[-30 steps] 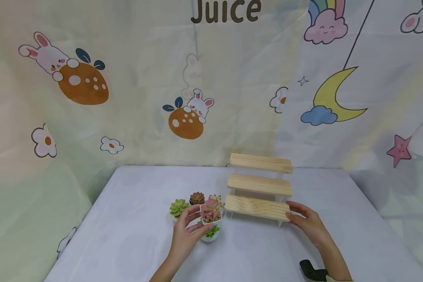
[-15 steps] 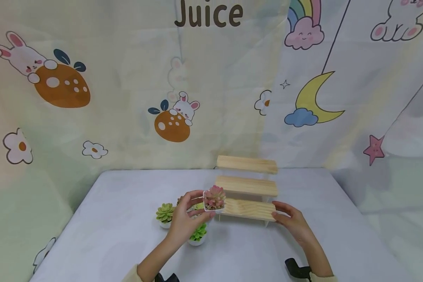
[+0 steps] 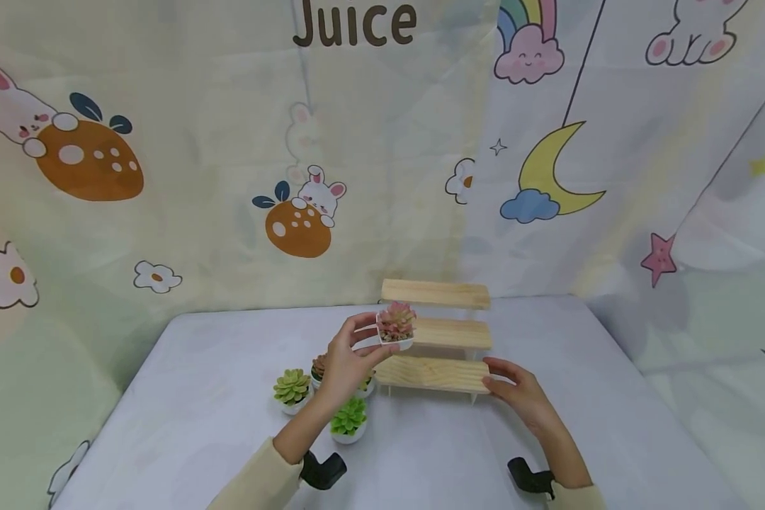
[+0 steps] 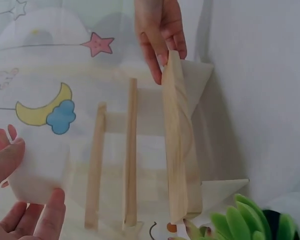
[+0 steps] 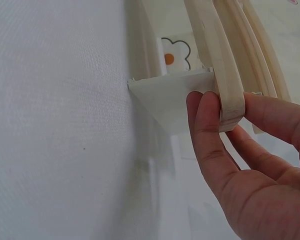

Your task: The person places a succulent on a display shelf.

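Observation:
A pink succulent in a white square pot (image 3: 396,324) is held in the air by my left hand (image 3: 347,358), thumb and fingers on the pot's sides. It hangs in front of the middle board of a three-tier wooden shelf (image 3: 433,373). In the left wrist view the white pot (image 4: 40,172) shows between the fingertips, its plant mostly hidden. My right hand (image 3: 516,393) pinches the right end of the lowest board; the right wrist view shows the thumb on one face of the board (image 5: 225,75) and fingers on the other.
Left of the shelf stand several potted succulents: a light green one (image 3: 291,388), a bright green one (image 3: 348,418) and a brown one (image 3: 319,367), partly behind the left arm. A printed cloth (image 3: 217,177) hangs behind the white table (image 3: 433,453).
My left hand has carried the pink succulent up and towards the shelf, from over the other plants to the middle board's height. My right hand keeps its pinch. The head view has shifted right.

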The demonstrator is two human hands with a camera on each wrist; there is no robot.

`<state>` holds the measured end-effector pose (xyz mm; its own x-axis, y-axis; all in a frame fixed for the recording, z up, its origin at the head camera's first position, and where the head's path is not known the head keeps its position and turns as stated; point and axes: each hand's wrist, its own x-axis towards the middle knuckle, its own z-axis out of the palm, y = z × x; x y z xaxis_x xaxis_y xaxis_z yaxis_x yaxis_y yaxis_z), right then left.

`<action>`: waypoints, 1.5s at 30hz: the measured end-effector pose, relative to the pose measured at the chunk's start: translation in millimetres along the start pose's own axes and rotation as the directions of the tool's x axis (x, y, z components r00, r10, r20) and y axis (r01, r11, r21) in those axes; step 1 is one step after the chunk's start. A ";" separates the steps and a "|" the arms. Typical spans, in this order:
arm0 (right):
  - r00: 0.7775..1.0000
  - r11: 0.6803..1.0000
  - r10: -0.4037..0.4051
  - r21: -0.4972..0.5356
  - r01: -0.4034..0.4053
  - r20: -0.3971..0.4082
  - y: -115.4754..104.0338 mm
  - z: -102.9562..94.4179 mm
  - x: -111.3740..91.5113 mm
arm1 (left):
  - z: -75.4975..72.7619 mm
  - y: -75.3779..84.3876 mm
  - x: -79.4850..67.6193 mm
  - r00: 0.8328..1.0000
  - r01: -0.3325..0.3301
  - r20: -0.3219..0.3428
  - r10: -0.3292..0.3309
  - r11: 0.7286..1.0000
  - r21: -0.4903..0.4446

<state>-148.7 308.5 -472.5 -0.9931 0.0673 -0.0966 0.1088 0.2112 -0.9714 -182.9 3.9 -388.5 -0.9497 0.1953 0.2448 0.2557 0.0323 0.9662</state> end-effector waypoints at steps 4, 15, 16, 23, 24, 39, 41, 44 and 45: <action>1.000 1.000 0.004 0.012 -0.004 -0.009 -0.6 -0.7 1.5 | 3.1 0.6 11.4 1.000 0.013 -0.006 -0.014 0.999 -0.043; 1.000 0.998 0.005 0.062 -0.005 -0.008 1.1 0.1 1.5 | 19.9 0.8 42.1 1.000 0.012 0.001 -0.011 0.998 -0.065; 1.000 0.998 0.009 0.061 -0.009 -0.008 1.5 0.6 1.7 | 21.4 0.7 44.5 1.000 0.008 0.001 -0.008 0.998 -0.064; 0.999 0.998 0.036 0.050 -0.035 -0.024 0.3 1.3 2.9 | 35.0 -3.8 63.8 1.000 -0.028 0.008 0.028 0.998 -0.061; 0.999 0.998 0.040 0.054 -0.038 -0.026 0.0 1.4 3.0 | 36.5 -4.1 66.5 1.000 -0.024 0.008 0.025 0.998 -0.063; 1.000 0.995 0.005 0.102 -0.007 0.013 1.0 -0.9 0.6 | 50.7 -9.4 100.4 1.000 -0.005 -0.018 0.005 0.999 -0.035; 1.000 0.994 0.005 0.106 -0.007 0.017 2.2 -0.5 -0.2 | 53.0 -10.7 103.8 1.000 -0.001 -0.030 0.001 1.000 -0.018; 1.000 0.994 0.004 0.113 -0.005 0.010 2.9 -0.1 -1.7 | 57.2 -12.0 109.5 0.999 -0.003 -0.035 0.003 1.000 0.003; 1.000 0.993 0.006 0.114 -0.006 0.004 3.2 -0.2 -2.4 | 58.7 -12.5 111.1 0.999 -0.005 -0.035 0.005 1.000 0.015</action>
<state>-146.0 309.3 -475.3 -0.9926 0.0641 -0.1029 0.1090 0.0985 -0.9892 -280.9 82.8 -378.1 -0.9541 0.1610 0.2524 0.2628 0.0464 0.9637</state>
